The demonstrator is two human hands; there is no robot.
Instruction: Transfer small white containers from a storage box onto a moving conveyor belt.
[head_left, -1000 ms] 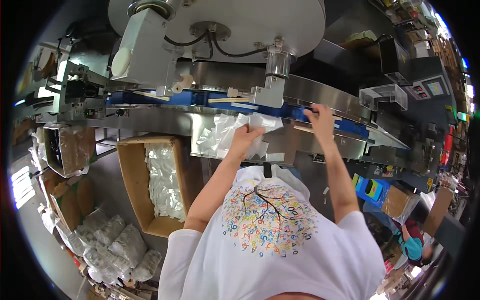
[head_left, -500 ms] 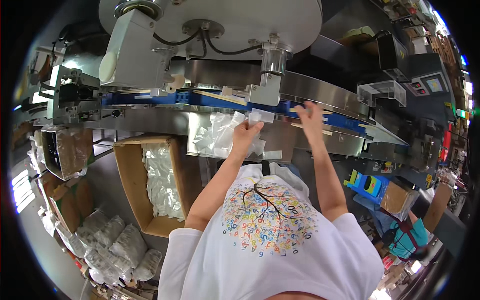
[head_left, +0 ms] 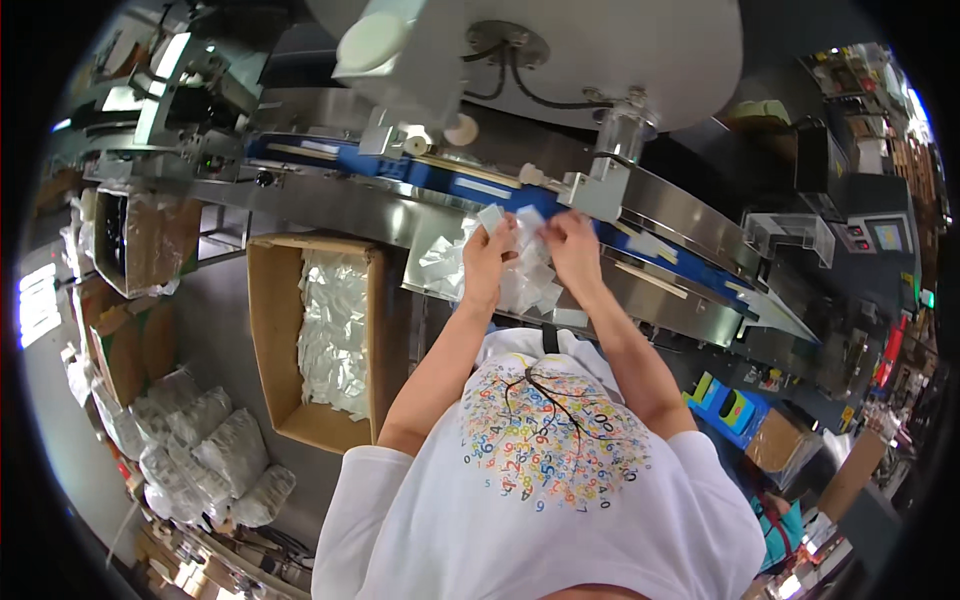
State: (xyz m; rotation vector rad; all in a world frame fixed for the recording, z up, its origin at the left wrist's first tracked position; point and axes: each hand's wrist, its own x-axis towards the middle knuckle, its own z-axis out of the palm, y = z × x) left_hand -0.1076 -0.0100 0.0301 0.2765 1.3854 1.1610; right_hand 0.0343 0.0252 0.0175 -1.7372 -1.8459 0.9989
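Small white translucent packets [head_left: 535, 285] lie in a loose pile on a steel ledge in front of me. Over the pile, my left hand [head_left: 487, 262] is closed with a white packet [head_left: 490, 217] pinched at its fingertips. My right hand [head_left: 573, 252] is close beside it, its fingers drawn together at the edge of another white packet [head_left: 529, 220]; blur partly hides this grip. Just beyond both hands runs a blue conveyor belt [head_left: 430, 178], with flat white packets [head_left: 652, 245] and pale strips on it.
A large machine housing [head_left: 660, 50] with a bracket [head_left: 592, 195] overhangs the belt. An open cardboard box [head_left: 275, 340] of white packets stands at my left. Beyond it are filled clear bags [head_left: 230, 445]. A blue bin [head_left: 728, 405] sits to the right; a person in teal [head_left: 785, 530] is behind it.
My right hand has come back from the belt to beside my left hand over the pile. White packets now lie on the belt at the right. The whole view has shifted and tilted.
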